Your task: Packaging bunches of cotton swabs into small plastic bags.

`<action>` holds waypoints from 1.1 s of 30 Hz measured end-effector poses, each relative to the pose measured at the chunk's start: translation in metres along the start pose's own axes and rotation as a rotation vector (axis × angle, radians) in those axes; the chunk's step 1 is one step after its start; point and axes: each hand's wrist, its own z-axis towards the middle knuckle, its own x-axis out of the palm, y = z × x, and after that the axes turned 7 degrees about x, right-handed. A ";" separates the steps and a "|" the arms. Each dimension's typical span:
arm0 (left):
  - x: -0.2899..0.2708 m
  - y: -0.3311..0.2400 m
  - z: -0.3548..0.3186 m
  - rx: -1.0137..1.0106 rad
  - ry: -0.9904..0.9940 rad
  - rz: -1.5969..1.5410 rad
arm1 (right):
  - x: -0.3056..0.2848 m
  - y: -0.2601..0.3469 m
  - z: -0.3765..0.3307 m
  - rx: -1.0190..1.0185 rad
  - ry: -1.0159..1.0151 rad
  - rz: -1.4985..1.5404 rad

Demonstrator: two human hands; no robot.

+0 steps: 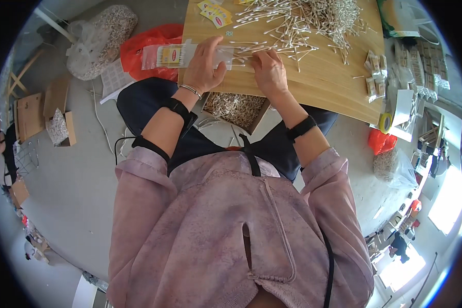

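Note:
A clear plastic sleeve [188, 50] lies along the near left part of the wooden table, its left end reaching past the edge. Inside it a row of cotton swabs with a yellow label card [174, 55] shows. My left hand [204, 68] rests over the sleeve's middle, fingers stretched out and thumb apart. To the right of the sleeve, my right hand [270, 71] has its fingers curled down and closed on cotton swabs at the tabletop; the fingertips partly hide them. Loose cotton swabs [292, 43] lie scattered just beyond this hand.
A large swab heap [333, 20] covers the table's far right. Yellow cards [215, 14] lie at far left, small packed bundles [376, 72] at the right edge. Below the table edge sits a swab-filled box [236, 109]. Red bag [149, 49] and bulging clear bag [102, 41] stand left.

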 end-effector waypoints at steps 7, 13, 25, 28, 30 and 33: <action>0.001 -0.005 0.002 -0.047 0.012 -0.011 | 0.018 0.001 0.013 -0.004 0.031 0.140; 0.004 -0.003 0.002 0.051 0.043 0.176 | 0.003 0.007 0.012 -0.030 0.026 -0.106; 0.007 -0.007 0.006 0.074 0.024 0.281 | -0.001 -0.010 0.014 -0.029 0.118 -0.021; 0.008 -0.005 0.003 0.039 0.030 0.238 | -0.006 -0.009 0.014 -0.011 0.134 -0.071; 0.009 -0.003 0.003 0.037 0.015 0.212 | -0.007 -0.009 0.013 -0.006 0.142 -0.097; 0.009 -0.002 0.003 0.039 -0.009 0.174 | -0.007 -0.008 0.013 0.037 0.137 -0.128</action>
